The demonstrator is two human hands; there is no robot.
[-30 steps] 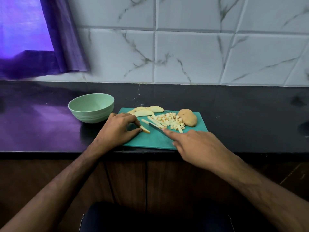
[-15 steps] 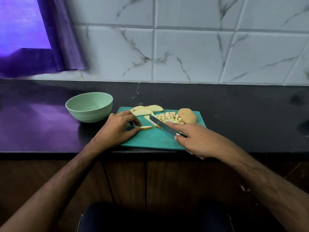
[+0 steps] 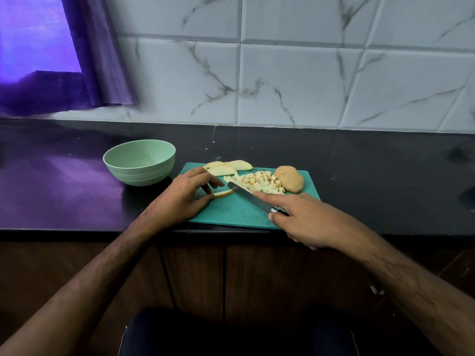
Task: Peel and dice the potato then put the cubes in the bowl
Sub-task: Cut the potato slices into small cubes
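A teal cutting board [image 3: 231, 214] lies on the black counter. On it sit a pile of diced potato cubes [image 3: 259, 182], a few potato wedges [image 3: 231, 167] at the back, and an unpeeled potato half [image 3: 289, 179] at the right. My left hand [image 3: 183, 197] pinches a thin potato slice [image 3: 223, 193] against the board. My right hand [image 3: 303, 219] grips a knife [image 3: 250, 197], index finger along the blade, whose tip points at the strips beside the cubes. A pale green bowl [image 3: 140, 161], with nothing in it, stands left of the board.
The counter's front edge [image 3: 77, 231] runs just below the board, with wooden cabinet doors beneath. A tiled wall rises behind. A purple curtain [image 3: 102, 60] hangs at the back left.
My right hand pulled back toward the front edge and lifted the knife so the blade shows, angled across the board. My left hand turned the slice to lie flatter.
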